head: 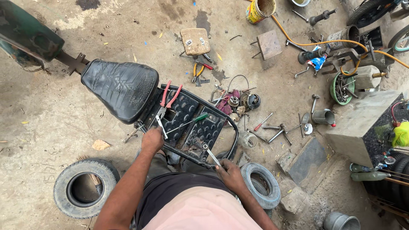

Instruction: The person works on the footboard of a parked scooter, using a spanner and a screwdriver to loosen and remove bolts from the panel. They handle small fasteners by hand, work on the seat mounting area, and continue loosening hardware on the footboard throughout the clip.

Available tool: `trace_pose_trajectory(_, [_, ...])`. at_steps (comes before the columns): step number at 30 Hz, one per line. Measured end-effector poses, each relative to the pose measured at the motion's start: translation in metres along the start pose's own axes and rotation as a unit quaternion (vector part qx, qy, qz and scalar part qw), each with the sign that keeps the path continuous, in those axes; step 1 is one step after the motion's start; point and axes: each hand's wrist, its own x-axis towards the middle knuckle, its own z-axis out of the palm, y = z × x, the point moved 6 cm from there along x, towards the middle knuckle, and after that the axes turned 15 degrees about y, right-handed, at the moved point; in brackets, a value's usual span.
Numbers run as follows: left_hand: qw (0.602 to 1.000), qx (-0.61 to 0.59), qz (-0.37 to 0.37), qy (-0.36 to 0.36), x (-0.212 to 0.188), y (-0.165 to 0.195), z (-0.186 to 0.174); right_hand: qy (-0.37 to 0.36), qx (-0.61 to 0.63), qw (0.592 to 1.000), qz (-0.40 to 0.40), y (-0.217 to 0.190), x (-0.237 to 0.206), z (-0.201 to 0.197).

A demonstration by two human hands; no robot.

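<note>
Right hand: right hand (228, 172) closes round a silver open-ended spanner (211, 155), its head set on the rear edge of the black studded carrier rack (197, 126).
Left hand: left hand (152, 139) rests on the rack's near-left edge beside a second small spanner (160, 126); whether it grips anything I cannot tell.
Progress: rack looks still mounted behind the cracked black leather seat (120, 88), so the fastening work seems unfinished.
On the rack: red-handled pliers (169, 97), green-handled screwdriver (192, 121).
In the way: worn tyre (262, 184) by the right wrist, another tyre (85, 187) at left, scattered tools (277, 127) on concrete.
</note>
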Motion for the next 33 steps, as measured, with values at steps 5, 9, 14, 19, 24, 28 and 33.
trace_pose_trajectory(5, [0.997, -0.08, -0.007, 0.005, -0.025, 0.0, -0.03, -0.001, -0.167, 0.981, -0.099, 0.001, 0.033, 0.035])
trace_pose_trajectory(9, [0.978, -0.197, -0.07, 0.024, -0.049, 0.004, -0.066, 0.014, -0.103, 0.993, -0.053, -0.002, 0.066, 0.073])
trace_pose_trajectory(14, [0.953, -0.29, -0.081, 0.033, -0.095, 0.014, -0.105, 0.11, 0.037, 0.986, -0.118, -0.027, 0.099, 0.102])
trace_pose_trajectory(19, [0.958, -0.235, -0.163, 0.019, -0.11, 0.02, -0.128, 0.021, -0.006, 0.998, -0.067, -0.041, 0.119, 0.113])
trace_pose_trajectory(24, [0.967, -0.228, -0.11, 0.039, -0.103, 0.032, -0.129, 0.142, -0.077, 0.933, -0.323, -0.121, 0.08, 0.056])
trace_pose_trajectory(28, [0.969, -0.242, -0.024, -0.038, -0.086, 0.063, -0.108, 0.089, -0.125, 0.865, -0.478, -0.166, 0.035, 0.048])
trace_pose_trajectory(33, [0.947, -0.279, 0.066, -0.144, -0.06, 0.103, -0.077, -0.051, -0.026, 0.951, -0.305, -0.133, 0.03, 0.054])
